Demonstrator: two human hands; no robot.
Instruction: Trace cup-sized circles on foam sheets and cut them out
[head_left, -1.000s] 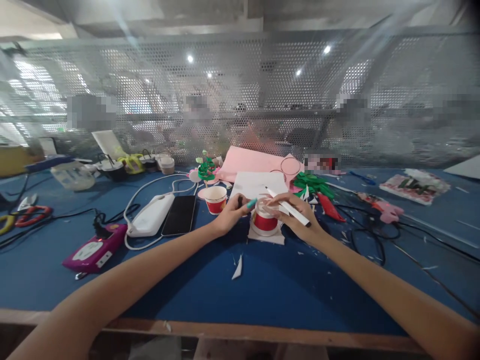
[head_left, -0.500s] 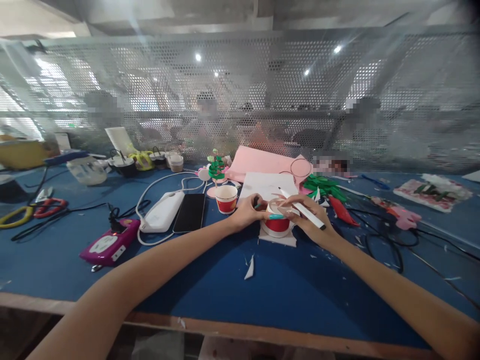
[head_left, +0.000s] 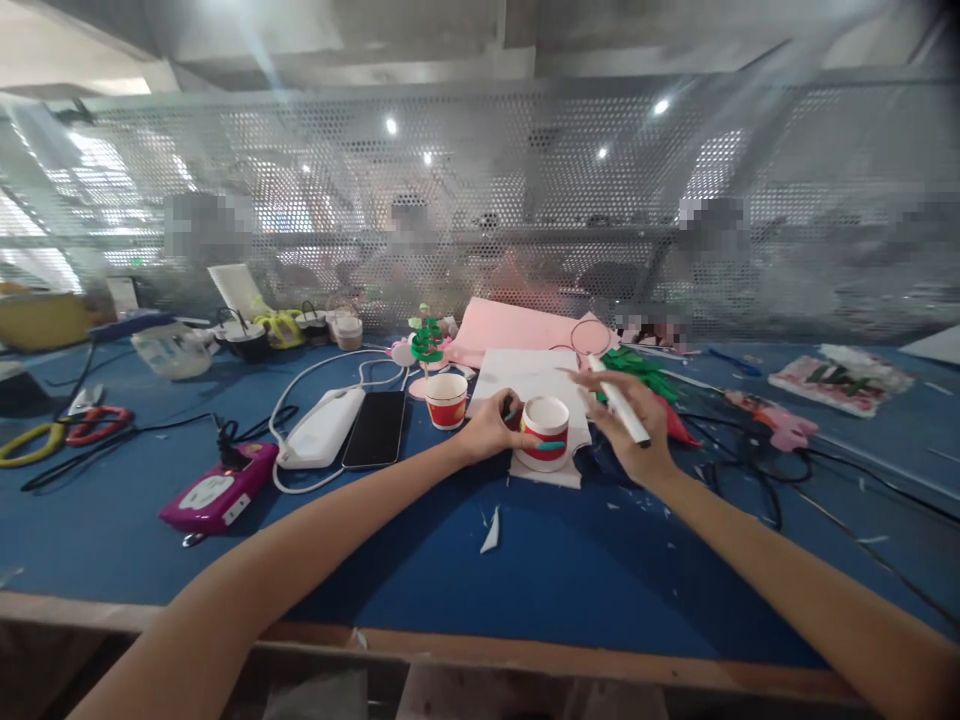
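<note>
My left hand [head_left: 496,428] is closed around the side of a red-and-white paper cup [head_left: 546,430], which looks to be turned base up. A teal patch shows by the thumb tip. Under the cup lies white paper [head_left: 517,374]. Held in my right hand [head_left: 641,428] is a white marker [head_left: 621,404] with a black end, to the right of the cup and apart from it. A second paper cup [head_left: 447,402] stands upright to the left of my left hand. Behind it is a small green paper plant [head_left: 427,340].
Pink paper [head_left: 517,326] lies at the back, with green paper strips [head_left: 637,368] to its right. Left are a phone [head_left: 375,428], a white power bank [head_left: 322,428], a purple power socket [head_left: 219,490], scissors [head_left: 97,424] and cables. A white scrap [head_left: 490,532] lies in front.
My right hand has moved away from the cup to the right with the marker, leaving the cup's top uncovered. My left hand keeps its hold. The view has shifted slightly.
</note>
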